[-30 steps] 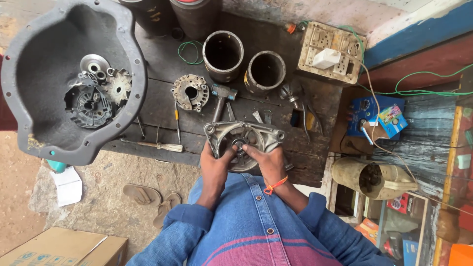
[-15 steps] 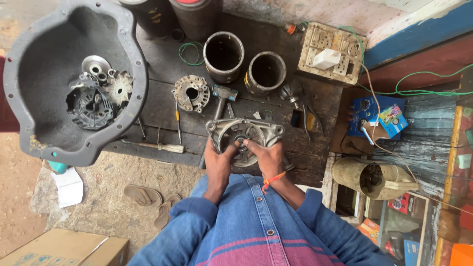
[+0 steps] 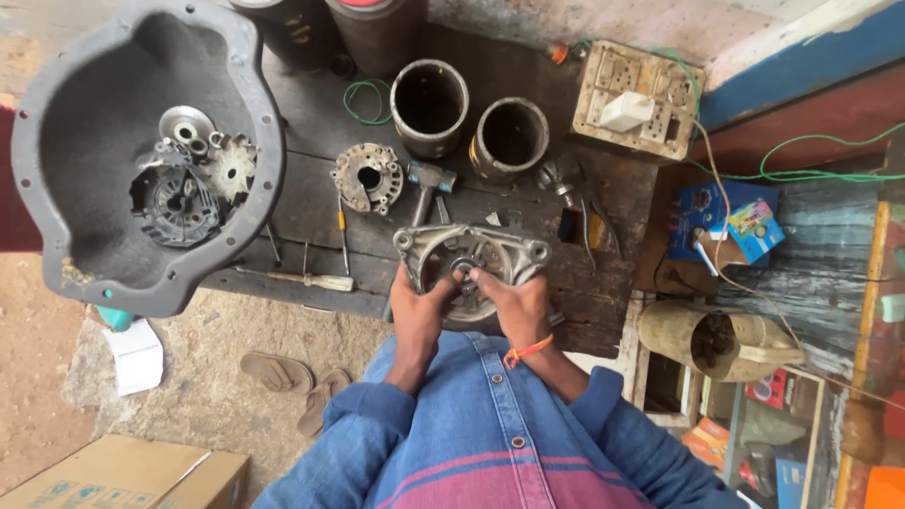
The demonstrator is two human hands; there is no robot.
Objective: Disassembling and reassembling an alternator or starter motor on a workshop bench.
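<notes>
You are holding a grey metal housing (image 3: 471, 259) with both hands at the lower centre of the frame, over the near edge of a dark wooden bench (image 3: 311, 203). Your left hand (image 3: 418, 313) is gripping its left rim, fingers curled around the edge. Your right hand (image 3: 518, 306), with an orange band at the wrist, is grasping the right side, and its fingertips (image 3: 474, 276) are pressing at the round opening in the middle of the housing; whether they are pinching a small part there is too small to tell.

Just above the housing a hammer (image 3: 426, 184) is lying on the bench, and beside it, to the left, a round perforated metal plate (image 3: 368, 176). Two open metal cylinders (image 3: 471, 123) are standing upright in the upper centre. A screwdriver (image 3: 302, 279) is lying at the left of your hands. At the upper left a large grey bell-shaped casing (image 3: 57, 123) is sitting with loose round parts inside. A socket board (image 3: 632, 99) is resting at the upper right.
</notes>
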